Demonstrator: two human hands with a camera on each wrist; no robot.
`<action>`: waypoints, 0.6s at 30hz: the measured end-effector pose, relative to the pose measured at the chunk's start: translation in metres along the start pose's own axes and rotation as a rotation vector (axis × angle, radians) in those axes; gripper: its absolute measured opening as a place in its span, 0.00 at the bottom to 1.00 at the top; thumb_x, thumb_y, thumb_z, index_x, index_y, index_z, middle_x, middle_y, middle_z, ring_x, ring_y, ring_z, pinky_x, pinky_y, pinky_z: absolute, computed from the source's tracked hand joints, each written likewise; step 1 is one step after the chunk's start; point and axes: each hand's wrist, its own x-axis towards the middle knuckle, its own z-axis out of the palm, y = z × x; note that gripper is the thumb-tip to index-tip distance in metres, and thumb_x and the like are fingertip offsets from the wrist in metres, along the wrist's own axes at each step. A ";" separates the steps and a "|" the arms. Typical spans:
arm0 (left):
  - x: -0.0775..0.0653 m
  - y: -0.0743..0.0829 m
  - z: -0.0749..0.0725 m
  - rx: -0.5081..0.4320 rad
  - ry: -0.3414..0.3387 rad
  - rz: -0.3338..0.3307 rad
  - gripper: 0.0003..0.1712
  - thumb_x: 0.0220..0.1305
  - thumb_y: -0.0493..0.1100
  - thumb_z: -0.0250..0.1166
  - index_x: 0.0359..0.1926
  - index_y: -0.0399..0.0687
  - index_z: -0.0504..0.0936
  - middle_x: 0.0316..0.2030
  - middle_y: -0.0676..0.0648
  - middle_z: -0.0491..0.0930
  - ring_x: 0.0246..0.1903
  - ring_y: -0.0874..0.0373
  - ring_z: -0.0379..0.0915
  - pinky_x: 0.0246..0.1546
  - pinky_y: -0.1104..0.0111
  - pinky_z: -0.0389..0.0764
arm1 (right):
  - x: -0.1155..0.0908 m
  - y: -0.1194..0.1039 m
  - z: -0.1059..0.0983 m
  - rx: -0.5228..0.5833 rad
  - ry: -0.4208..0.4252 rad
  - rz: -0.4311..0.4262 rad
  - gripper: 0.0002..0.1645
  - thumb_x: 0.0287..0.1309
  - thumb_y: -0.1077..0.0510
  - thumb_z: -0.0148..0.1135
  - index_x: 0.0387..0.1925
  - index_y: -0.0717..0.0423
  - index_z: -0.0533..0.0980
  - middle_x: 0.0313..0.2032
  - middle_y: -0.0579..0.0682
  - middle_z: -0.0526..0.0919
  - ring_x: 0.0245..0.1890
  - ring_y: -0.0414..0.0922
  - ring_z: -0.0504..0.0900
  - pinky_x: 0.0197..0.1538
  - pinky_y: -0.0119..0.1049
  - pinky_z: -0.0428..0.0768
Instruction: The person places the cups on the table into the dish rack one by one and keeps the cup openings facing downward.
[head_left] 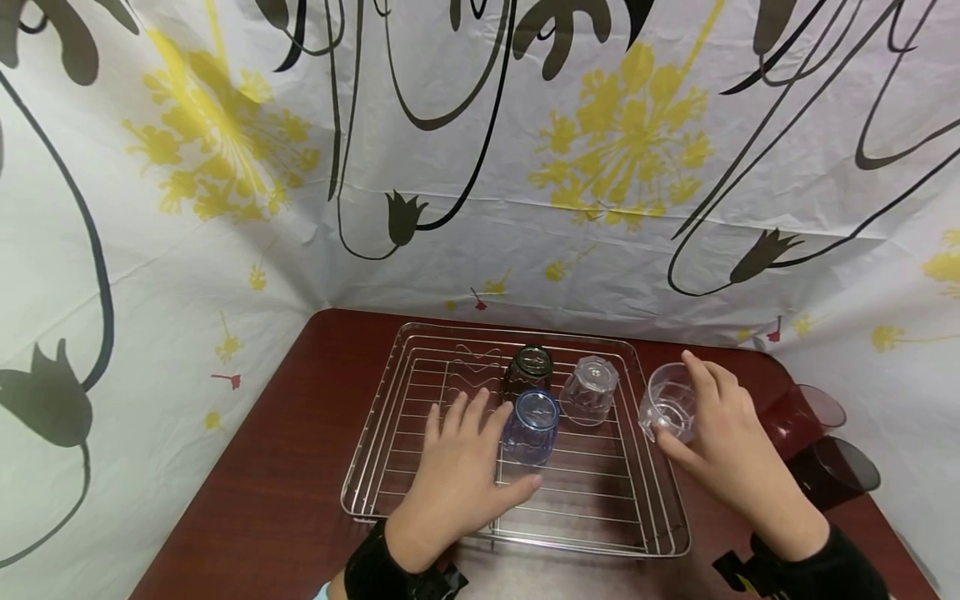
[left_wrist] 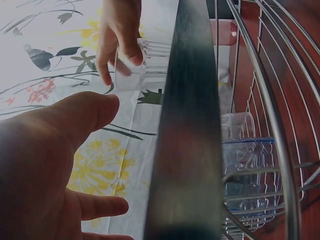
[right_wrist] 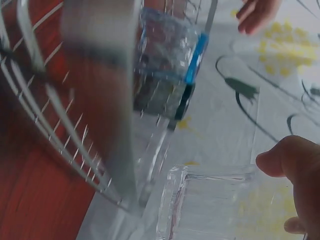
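My right hand grips a clear glass between thumb and fingers, just past the right edge of the wire rack. That glass is upright, its thick base down and its rim by the thumb. Over the rack my left hand is spread with nothing in it, its fingertips close to an upside-down blue glass. Behind the blue one stand an upside-down dark glass and an upside-down clear faceted glass.
A red glass and a dark tinted glass stand upright on the right of the brown table. The rack's raised wire rim runs between them and the glasses inside. A patterned white sheet hangs behind.
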 end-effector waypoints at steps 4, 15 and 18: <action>0.001 0.003 -0.001 -0.004 -0.005 0.001 0.56 0.52 0.82 0.58 0.75 0.58 0.63 0.75 0.41 0.59 0.74 0.36 0.51 0.70 0.34 0.47 | -0.001 -0.014 0.002 0.000 -0.028 -0.020 0.62 0.39 0.55 0.73 0.75 0.65 0.53 0.58 0.76 0.65 0.47 0.74 0.70 0.44 0.68 0.72; 0.004 0.006 0.003 0.007 -0.029 0.005 0.57 0.52 0.83 0.58 0.75 0.58 0.63 0.75 0.41 0.58 0.74 0.37 0.51 0.70 0.34 0.48 | 0.002 -0.042 0.009 0.033 -0.051 -0.055 0.59 0.41 0.54 0.74 0.74 0.62 0.56 0.59 0.71 0.67 0.50 0.67 0.72 0.46 0.62 0.77; 0.004 0.008 0.003 0.028 -0.023 0.012 0.58 0.50 0.83 0.59 0.75 0.58 0.63 0.75 0.41 0.58 0.74 0.37 0.52 0.70 0.34 0.49 | 0.003 -0.047 0.009 0.044 -0.048 -0.067 0.59 0.42 0.54 0.74 0.74 0.62 0.56 0.59 0.69 0.67 0.50 0.66 0.72 0.46 0.62 0.77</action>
